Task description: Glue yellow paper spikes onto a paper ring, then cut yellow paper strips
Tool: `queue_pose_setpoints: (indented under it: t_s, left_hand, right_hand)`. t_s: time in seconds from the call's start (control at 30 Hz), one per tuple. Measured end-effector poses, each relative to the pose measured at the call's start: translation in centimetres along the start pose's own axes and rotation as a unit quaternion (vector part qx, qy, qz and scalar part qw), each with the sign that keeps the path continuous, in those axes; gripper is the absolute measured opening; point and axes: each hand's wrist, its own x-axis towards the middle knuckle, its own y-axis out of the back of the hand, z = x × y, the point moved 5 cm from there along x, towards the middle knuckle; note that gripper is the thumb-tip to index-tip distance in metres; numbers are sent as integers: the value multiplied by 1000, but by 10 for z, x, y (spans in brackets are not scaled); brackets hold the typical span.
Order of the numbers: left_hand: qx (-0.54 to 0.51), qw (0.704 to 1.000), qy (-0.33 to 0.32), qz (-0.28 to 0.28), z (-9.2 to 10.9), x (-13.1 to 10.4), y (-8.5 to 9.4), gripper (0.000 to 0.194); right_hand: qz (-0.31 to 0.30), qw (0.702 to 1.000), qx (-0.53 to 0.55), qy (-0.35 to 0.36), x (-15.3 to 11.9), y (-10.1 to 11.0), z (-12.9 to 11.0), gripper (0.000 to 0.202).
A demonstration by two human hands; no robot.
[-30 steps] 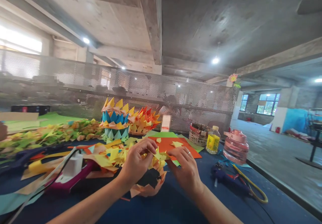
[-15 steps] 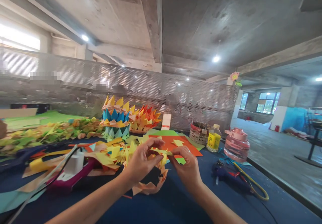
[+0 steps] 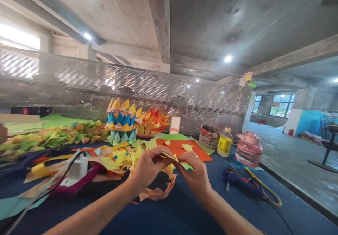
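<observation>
A small folded piece of yellow paper point(image 3: 169, 156) is pinched between my two hands above the table. My left hand point(image 3: 149, 164) has thumb and fingers closed on its left end. At its right end, the fingertips of my right hand point(image 3: 194, 170) press together on the paper. Below and behind the hands lies a peach paper ring with pointed edges point(image 3: 158, 192), partly covered by my left hand. Beyond them rests an orange paper sheet point(image 3: 200, 154) with a yellow cut piece point(image 3: 187, 147) on it.
Stacked paper crowns point(image 3: 121, 122) stand at the back, beside a heap of folded paper pieces point(image 3: 66, 133). On the left is a purple power strip point(image 3: 76, 185) with cables. A glue gun point(image 3: 243, 184), a pink jug point(image 3: 248, 150), a yellow-labelled bottle point(image 3: 224, 143) and a woven basket point(image 3: 208, 136) sit right.
The yellow paper has turned in my fingers and now shows a narrow folded edge. My left fingers have closed down nearer to the thumb; both hands stay in about the same place.
</observation>
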Motion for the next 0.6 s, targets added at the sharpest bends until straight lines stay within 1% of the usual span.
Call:
queue_pose_setpoints:
  t_s: [0.07,0.23,0.33,0.53,0.6]
  left_hand:
    - [7,1000,-1,-8,0,0,-1,3]
    - [-17,998,56,-13,-7,-2,-2,6]
    - [-5,998,67,-19,-9,-3,-1,11]
    - [35,994,69,-80,-7,0,-4,11]
    - [54,993,65,-87,-7,1,-4,12]
  right_hand:
    - [-14,1000,3,6,-1,-2,0,11]
    - [-29,1000,10,-1,-3,-7,4,12]
    - [-36,999,12,-8,-4,-8,5,16]
    - [-53,998,9,-16,-4,-9,6,23]
    - [-66,998,8,-15,-4,-11,6,24]
